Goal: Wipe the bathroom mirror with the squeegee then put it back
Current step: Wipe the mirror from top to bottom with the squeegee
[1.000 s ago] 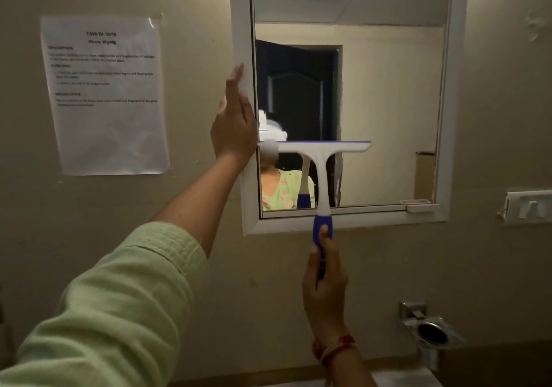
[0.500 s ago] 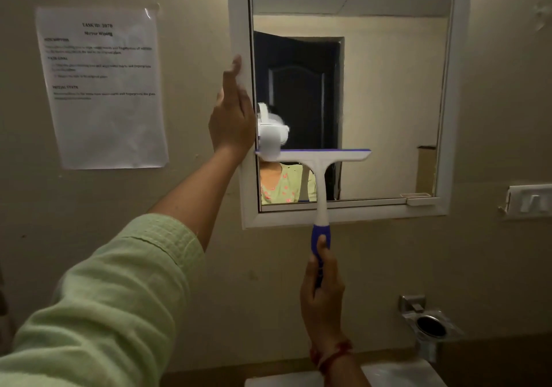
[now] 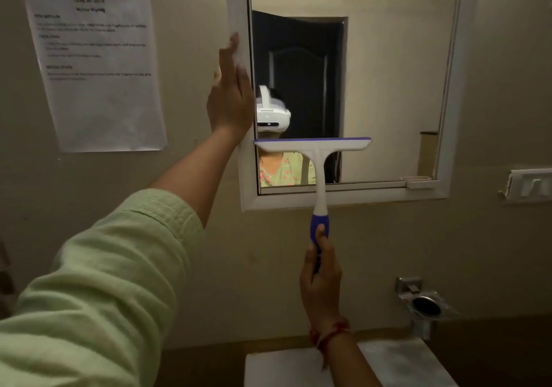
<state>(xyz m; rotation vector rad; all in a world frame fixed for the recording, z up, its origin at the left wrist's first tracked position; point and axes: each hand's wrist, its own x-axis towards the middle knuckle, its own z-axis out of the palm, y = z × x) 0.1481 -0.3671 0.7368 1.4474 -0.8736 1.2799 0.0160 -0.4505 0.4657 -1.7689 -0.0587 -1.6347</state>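
Two hands are engaged: the squeegee (image 3: 316, 159) handle is gripped by the right hand (image 3: 321, 279) below the mirror (image 3: 388, 88), blade horizontal; the left hand (image 3: 230, 99) is flattened on the frame.

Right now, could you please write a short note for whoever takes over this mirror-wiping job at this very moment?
Left hand: open, flat against the left side of the mirror frame, steadying it.
Right hand: closed on the blue grip of the squeegee.
Squeegee: upright, blade level across the lower left part of the mirror, its left end by the frame.
Done: cannot tell how much glass has been wiped; no streaks show.
Left: finish the stroke at the bottom edge, cover the right side if needed, then put the squeegee back. Its storage spot is not in view.
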